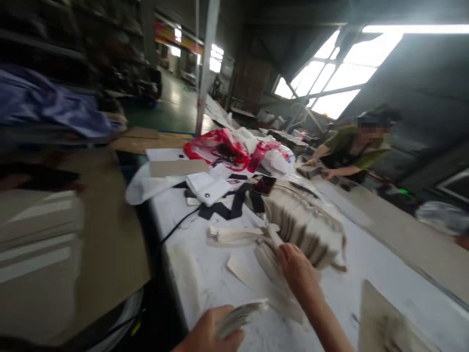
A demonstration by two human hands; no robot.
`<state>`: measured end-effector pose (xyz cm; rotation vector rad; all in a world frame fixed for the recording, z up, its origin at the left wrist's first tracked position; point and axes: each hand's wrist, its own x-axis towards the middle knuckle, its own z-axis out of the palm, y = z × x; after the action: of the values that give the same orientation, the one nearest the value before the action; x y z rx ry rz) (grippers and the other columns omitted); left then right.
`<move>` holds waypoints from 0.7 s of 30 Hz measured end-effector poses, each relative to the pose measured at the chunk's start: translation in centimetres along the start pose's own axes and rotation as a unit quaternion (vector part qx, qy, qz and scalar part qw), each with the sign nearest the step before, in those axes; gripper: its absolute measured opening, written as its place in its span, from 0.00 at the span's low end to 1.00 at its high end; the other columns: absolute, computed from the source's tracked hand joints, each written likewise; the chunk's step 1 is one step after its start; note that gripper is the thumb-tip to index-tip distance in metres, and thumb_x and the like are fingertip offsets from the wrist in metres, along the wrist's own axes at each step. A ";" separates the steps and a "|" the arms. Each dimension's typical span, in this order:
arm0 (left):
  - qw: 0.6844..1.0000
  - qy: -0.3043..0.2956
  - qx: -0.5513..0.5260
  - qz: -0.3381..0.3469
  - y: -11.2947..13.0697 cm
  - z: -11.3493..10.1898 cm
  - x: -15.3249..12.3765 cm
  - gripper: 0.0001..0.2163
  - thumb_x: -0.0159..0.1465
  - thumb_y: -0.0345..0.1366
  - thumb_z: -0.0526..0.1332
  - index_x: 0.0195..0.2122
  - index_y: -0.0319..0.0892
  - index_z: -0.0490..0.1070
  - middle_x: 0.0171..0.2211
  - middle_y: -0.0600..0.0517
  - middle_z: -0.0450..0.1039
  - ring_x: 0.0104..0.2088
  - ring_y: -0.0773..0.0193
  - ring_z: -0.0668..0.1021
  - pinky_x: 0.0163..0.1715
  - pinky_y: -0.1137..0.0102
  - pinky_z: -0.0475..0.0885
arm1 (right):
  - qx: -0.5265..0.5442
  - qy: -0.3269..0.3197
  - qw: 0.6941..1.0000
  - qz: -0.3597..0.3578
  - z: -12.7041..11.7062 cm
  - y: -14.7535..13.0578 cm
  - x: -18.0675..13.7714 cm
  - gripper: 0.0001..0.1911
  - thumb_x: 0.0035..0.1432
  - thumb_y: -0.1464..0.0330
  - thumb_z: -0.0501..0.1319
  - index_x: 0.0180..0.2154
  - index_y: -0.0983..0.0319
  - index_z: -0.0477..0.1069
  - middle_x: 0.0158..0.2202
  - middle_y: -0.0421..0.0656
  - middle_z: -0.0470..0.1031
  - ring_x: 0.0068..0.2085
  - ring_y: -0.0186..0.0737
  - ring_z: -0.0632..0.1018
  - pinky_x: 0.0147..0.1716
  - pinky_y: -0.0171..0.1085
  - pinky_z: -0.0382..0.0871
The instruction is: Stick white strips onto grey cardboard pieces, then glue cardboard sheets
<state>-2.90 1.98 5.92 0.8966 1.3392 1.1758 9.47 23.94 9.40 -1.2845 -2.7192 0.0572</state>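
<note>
In the head view my left hand [216,327] is closed round a small stack of thin, curved, pale pieces [242,315], held low over the near left of the table. My right hand [296,266] reaches forward, its fingers closed on the end of a cream strip [273,235]. Just beyond it lies a long row of cream pieces [304,220] packed on edge. Loose pale pieces [245,274] lie flat under and left of my right hand. Another small bundle of cream strips [234,234] is farther left. The material of the pieces is unclear.
A white table [351,244] carries a phone [264,186], black strips [234,205], a white device [207,188] with a black cable, and red and white plastic bags [220,146]. A grey board [388,322] lies front right. A co-worker [351,146] leans over the far right side.
</note>
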 end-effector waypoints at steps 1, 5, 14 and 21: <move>1.000 0.006 -0.007 -0.012 0.4 -0.2 -0.1 0.08 0.56 0.42 0.59 0.27 0.44 0.64 0.24 0.57 0.57 0.27 0.68 0.62 0.27 0.72 0.62 | 0.006 0.022 0.999 -0.033 0.8 0.1 0.2 0.14 0.71 0.66 0.49 0.38 0.60 0.72 0.41 0.49 0.78 0.40 0.47 0.80 0.38 0.40 0.67; 0.999 0.011 -0.022 -0.036 0.8 -0.6 -0.4 0.08 0.54 0.36 0.60 0.23 0.44 0.60 0.21 0.58 0.57 0.25 0.70 0.60 0.22 0.73 0.56 | 0.003 0.104 0.982 -0.157 3.0 0.3 0.7 0.19 0.70 0.61 0.45 0.36 0.59 0.71 0.37 0.50 0.78 0.38 0.52 0.79 0.39 0.46 0.70; 0.999 0.046 0.003 -0.028 -0.6 0.0 -2.5 0.09 0.54 0.37 0.62 0.23 0.44 0.60 0.21 0.58 0.60 0.24 0.70 0.62 0.23 0.72 0.57 | 0.037 0.137 0.973 -0.181 0.7 -3.4 -3.7 0.19 0.70 0.57 0.47 0.39 0.58 0.72 0.38 0.48 0.80 0.35 0.49 0.82 0.32 0.42 0.73; 0.987 0.065 0.108 -0.097 -2.7 -4.8 -14.4 0.10 0.54 0.46 0.65 0.26 0.44 0.73 0.21 0.59 0.67 0.25 0.69 0.69 0.22 0.75 0.58 | 0.180 0.037 0.966 -0.179 -1.0 -14.1 -8.0 0.14 0.69 0.60 0.49 0.41 0.56 0.72 0.36 0.43 0.80 0.32 0.42 0.81 0.30 0.37 0.70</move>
<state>-5.48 -13.21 6.34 0.8316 1.6455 0.9640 3.83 8.79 10.86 -0.6749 -2.6658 0.4344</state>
